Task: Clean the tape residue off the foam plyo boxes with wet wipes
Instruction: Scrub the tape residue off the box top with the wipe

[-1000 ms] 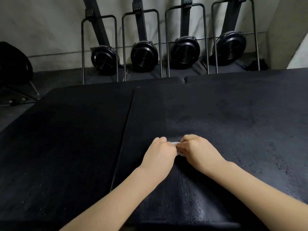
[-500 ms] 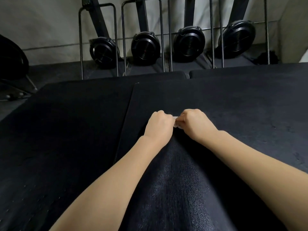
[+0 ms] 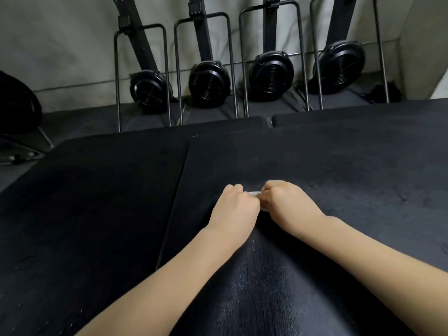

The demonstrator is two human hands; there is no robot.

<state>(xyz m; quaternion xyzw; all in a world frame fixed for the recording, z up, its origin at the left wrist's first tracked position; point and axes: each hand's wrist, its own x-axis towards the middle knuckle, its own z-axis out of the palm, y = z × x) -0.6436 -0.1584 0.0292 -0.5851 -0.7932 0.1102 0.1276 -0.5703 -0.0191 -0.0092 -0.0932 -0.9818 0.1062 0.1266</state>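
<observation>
Honestly, this looks like somewhere in the middle of the job, not close to done. Nearest the camera, the top of the foam plyo box (image 3: pixel 266 287) has a shinier, streaky stripe running up between the forearms, which I read as the stretch that has already been wiped and is still damp. Follow that stripe up and you get to both hands, knuckles nearly touching. The left hand (image 3: pixel 236 207) is curled into a fist and the right hand (image 3: pixel 288 202) is curled the same way, and between them peeks a little sliver of white, which I take to be the wet wipe (image 3: pixel 254 194). Both hands seem to be pinching it and pressing it down on the box top, though most of the wipe is hidden under the fingers, so I can't say how it is folded. I can't make out any actual tape residue at the wipe; the surface is too dark to tell. Past the hands, the rest of this box looks dull and scuffed, with some marks off to the right, so I'd guess that part still needs doing. The neighbouring box (image 3: pixel 97 202) on the left, across the seam, looks matte and dry too, and another box (image 3: pixel 363 115) sits behind. Furthest back, a row of rowing machines (image 3: pixel 208 83) stands upright against the wall (image 3: pixel 60 44).
</observation>
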